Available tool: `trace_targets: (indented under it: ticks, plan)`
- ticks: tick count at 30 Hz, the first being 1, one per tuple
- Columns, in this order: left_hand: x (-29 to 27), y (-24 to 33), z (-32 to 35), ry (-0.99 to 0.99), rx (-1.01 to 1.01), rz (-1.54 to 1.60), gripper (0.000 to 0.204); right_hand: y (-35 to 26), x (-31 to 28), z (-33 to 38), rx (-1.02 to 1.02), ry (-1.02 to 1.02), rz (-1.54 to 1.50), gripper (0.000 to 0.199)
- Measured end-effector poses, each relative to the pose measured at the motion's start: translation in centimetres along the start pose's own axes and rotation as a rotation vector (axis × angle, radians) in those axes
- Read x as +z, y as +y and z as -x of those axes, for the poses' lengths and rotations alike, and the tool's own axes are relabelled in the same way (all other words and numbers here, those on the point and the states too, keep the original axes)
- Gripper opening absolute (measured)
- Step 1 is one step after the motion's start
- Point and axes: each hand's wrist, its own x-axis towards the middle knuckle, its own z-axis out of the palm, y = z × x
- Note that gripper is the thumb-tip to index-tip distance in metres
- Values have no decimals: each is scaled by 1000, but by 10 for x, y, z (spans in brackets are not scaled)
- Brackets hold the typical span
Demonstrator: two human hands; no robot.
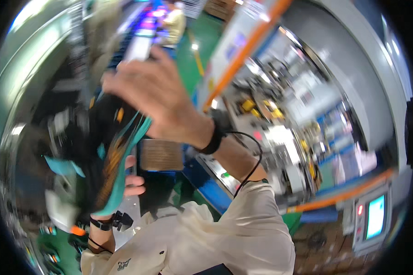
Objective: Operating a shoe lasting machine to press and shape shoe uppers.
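The right hand (156,98) is raised, back toward the camera, fingers spread and curled over the top of a dark flexible sheet (108,156) with teal edges and orange marks. Whether those fingers pinch the sheet or only rest on it cannot be told; blur and the hand itself hide the contact. A black wristband (215,135) sits on that wrist, and a thin black cable (252,160) runs from it down to the cream sleeve (243,224).

The left hand (132,181) is below the right hand, at the sheet's lower right edge. Its fingertips curl round the edge from behind, a narrow hold on the sheet. Below the sheet the left wrist carries a black band with a small clip (112,222).

The sheet hangs between the two hands, tilted, its teal strip running from under the right hand down toward the left wrist. It is too blurred to name more closely.

Just right of the sheet, touching the left fingers' side, is a brown ribbed rectangular block (160,155) above a blue surface (206,183). Farther right of the sheet runs an orange stripe (243,52) on a long pale beam, then a cluttered bench with small yellow pieces (257,107). Far right and low, a grey box carries a cyan screen (375,216) and a red light (359,210).
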Motion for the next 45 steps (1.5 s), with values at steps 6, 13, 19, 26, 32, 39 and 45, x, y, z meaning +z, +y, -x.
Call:
trace_targets:
  ticks: [6, 13, 19, 26, 32, 39, 45]
  plan:
    - [8, -174, -65, -186, -62, -458, 73, -77, -124, 215, 502, -79, 184, 80]
    - [36, -367, -163, -68, 14, -1247, 65, -156, -200, 399, 1294, 809, -617, 75]
    - [36, -546, -249, -514, -405, -1130, 66, -201, -307, 544, 1642, 1375, -170, 53]
    - [-45, -746, -421, -310, -481, -1295, 43, -269, -392, 624, 1544, 1635, 200, 59]
    - [-122, -874, -521, -191, -148, -1887, 45, -304, -438, 645, 1589, 1692, 618, 67]
    - [-147, -890, -574, -202, -92, -2111, 43, -248, -492, 680, 1894, 1212, 979, 53]
    - [-89, -742, -532, 166, -880, -839, 21, -56, -566, 751, 2038, 629, 720, 33]
